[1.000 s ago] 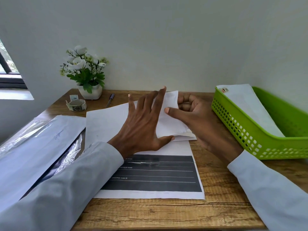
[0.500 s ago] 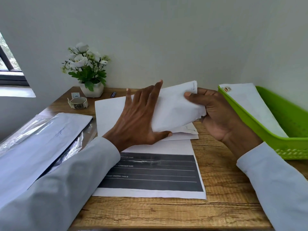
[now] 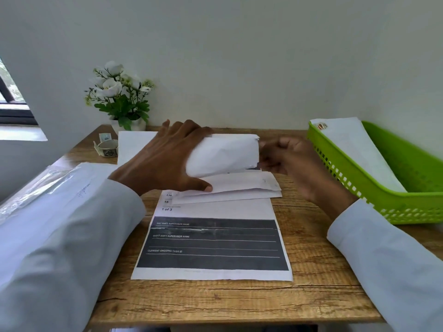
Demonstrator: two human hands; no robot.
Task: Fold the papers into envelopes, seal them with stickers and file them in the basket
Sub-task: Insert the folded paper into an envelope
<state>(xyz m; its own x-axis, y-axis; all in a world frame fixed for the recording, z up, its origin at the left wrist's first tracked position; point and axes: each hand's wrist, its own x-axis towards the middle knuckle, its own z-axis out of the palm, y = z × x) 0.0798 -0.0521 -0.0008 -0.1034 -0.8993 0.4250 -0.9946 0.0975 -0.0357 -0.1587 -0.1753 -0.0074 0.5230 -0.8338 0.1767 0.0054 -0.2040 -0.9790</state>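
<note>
Over the middle of the wooden table [image 3: 215, 305], both hands hold a folded white paper [image 3: 224, 155] lifted off the surface: the left hand [image 3: 163, 161] lies spread across its left end with the thumb tucked beneath, and the right hand [image 3: 287, 156] is curled closed at its right edge (blurred, so its exact grip cannot be told). Below lie flatter folded sheets [image 3: 239, 188] on a printed form [image 3: 213, 245]. The green basket [image 3: 374, 185], far right, holds one stickered envelope [image 3: 352, 149].

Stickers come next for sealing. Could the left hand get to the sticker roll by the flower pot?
Probably yes, once freed: the left hand now holds the folded paper, and bare desk lies between it and the sticker roll.
</note>
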